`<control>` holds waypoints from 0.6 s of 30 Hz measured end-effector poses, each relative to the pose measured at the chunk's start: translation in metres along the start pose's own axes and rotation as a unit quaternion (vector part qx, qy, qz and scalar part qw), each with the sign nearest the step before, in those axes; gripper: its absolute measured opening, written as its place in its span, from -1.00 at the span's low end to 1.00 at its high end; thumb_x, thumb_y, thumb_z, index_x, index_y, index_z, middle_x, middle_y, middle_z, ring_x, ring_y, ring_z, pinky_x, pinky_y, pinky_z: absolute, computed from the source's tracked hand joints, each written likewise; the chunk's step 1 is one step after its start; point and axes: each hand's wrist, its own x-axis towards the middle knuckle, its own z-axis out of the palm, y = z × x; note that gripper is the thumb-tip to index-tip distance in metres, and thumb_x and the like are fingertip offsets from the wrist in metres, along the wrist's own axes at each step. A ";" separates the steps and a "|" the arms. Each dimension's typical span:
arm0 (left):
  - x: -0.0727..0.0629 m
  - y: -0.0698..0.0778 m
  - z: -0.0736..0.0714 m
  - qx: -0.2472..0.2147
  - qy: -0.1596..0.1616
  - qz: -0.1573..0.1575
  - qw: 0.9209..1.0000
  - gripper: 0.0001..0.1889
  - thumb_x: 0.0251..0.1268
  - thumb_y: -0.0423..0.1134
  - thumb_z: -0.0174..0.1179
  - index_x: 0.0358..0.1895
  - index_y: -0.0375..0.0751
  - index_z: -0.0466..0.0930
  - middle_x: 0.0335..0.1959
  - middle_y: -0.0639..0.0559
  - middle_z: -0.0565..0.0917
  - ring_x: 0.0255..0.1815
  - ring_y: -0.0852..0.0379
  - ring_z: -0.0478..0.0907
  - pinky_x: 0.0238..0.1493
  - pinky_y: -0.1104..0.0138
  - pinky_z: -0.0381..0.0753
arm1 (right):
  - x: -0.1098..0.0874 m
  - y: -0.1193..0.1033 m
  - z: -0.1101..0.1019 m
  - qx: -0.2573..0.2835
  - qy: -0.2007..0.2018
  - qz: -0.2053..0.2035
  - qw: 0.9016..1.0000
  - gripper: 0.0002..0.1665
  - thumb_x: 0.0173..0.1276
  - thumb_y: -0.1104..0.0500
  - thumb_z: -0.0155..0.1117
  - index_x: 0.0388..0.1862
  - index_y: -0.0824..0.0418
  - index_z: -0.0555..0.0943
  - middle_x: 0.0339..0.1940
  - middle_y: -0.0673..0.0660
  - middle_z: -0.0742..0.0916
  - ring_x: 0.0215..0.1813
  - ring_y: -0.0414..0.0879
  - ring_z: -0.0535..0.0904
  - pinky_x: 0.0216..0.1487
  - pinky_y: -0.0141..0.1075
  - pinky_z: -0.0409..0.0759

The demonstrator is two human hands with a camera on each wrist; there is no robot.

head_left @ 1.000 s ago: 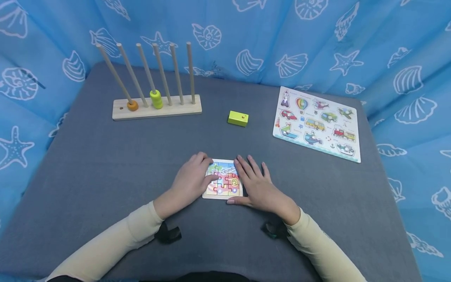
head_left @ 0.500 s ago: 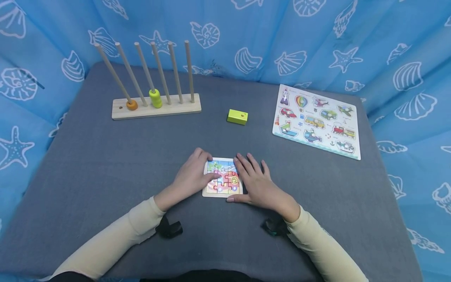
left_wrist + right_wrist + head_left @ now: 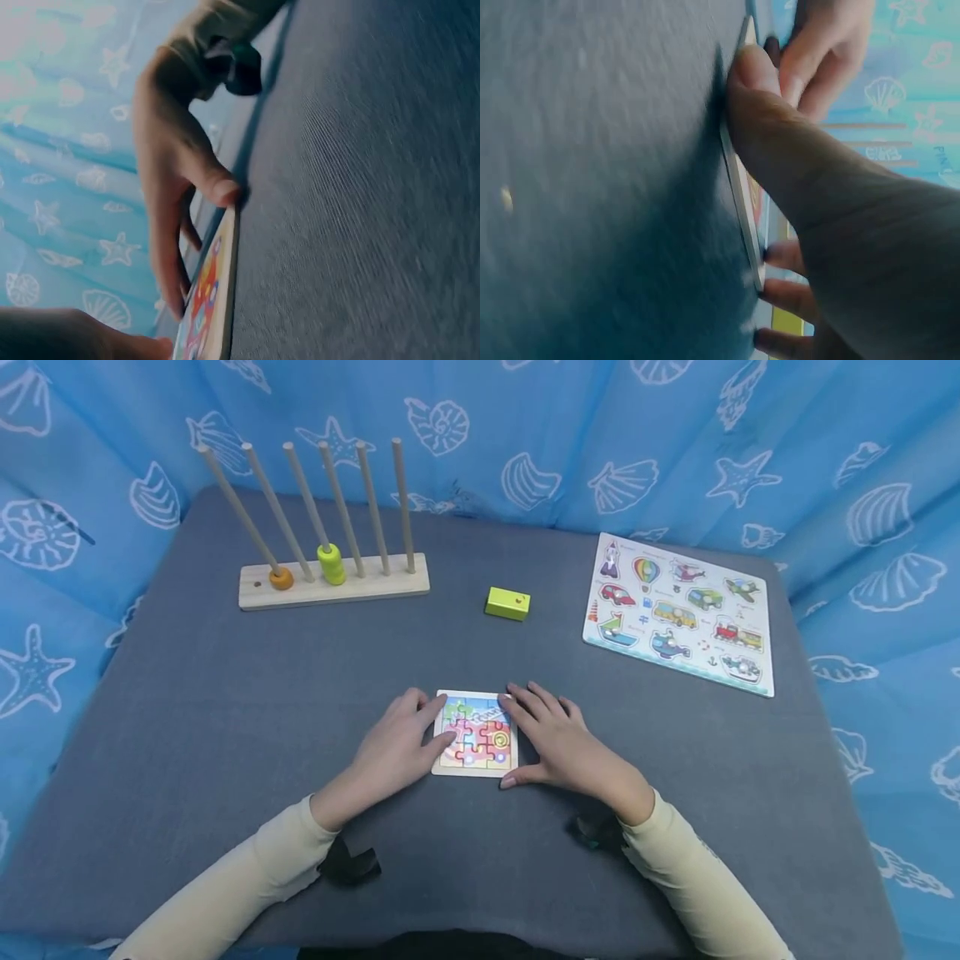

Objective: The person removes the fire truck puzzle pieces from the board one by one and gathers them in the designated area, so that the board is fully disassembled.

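Note:
In the head view a small square jigsaw puzzle (image 3: 480, 735) with a pale wooden frame lies on the table, its colourful pieces fitted together. My left hand (image 3: 393, 747) is at its left side, index fingertip by the upper left corner and thumb tip over the left edge. On the other side, my right hand (image 3: 573, 743) has its fingers at the upper right corner and its thumb just by the lower right corner. The left wrist view shows the right hand (image 3: 172, 165) spread along the puzzle's edge (image 3: 225, 300). Fingers beneath the left hand are partly hidden.
A wooden peg stand (image 3: 337, 587) with several upright rods, an orange bead and green beads stands back left. A yellow-green block (image 3: 507, 603) lies behind the puzzle. A vehicle picture board (image 3: 682, 610) lies back right. A blue shell-patterned curtain (image 3: 570, 435) borders the grey table (image 3: 225, 710).
My left thumb has drawn back left from over the puzzle pieces. The right thumb has shifted slightly right, off the lower edge. The puzzle has stayed about where it was.

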 end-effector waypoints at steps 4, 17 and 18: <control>0.002 0.003 -0.001 -0.093 -0.036 -0.042 0.994 -0.42 0.36 -0.05 0.12 0.38 -0.21 0.32 -0.35 -0.01 0.36 -0.51 0.13 0.21 -0.47 0.35 0.18 | -0.002 0.005 -0.005 0.004 -0.012 -0.007 1.000 0.29 -0.03 -0.43 0.37 0.54 0.09 0.06 0.55 0.15 0.15 0.55 0.17 -0.06 0.31 0.28 0.05; 0.011 0.014 -0.018 -0.455 -0.173 -0.222 0.845 -0.29 0.34 -0.25 -0.02 0.51 -0.26 -0.09 -0.58 0.10 0.49 -0.62 0.25 0.29 -0.48 0.43 0.26 | -0.001 0.003 -0.005 0.000 -0.014 -0.009 1.000 0.28 -0.01 -0.43 0.36 0.54 0.11 0.05 0.54 0.16 0.16 0.54 0.18 -0.05 0.30 0.30 0.06; 0.012 0.015 -0.020 -0.475 -0.174 -0.229 0.832 -0.28 0.34 -0.27 -0.03 0.51 -0.27 -0.11 -0.55 0.11 0.51 -0.63 0.28 0.29 -0.56 0.44 0.21 | -0.001 0.003 -0.005 0.000 -0.014 -0.009 1.000 0.28 -0.01 -0.43 0.36 0.54 0.11 0.05 0.54 0.17 0.16 0.54 0.18 -0.05 0.30 0.30 0.06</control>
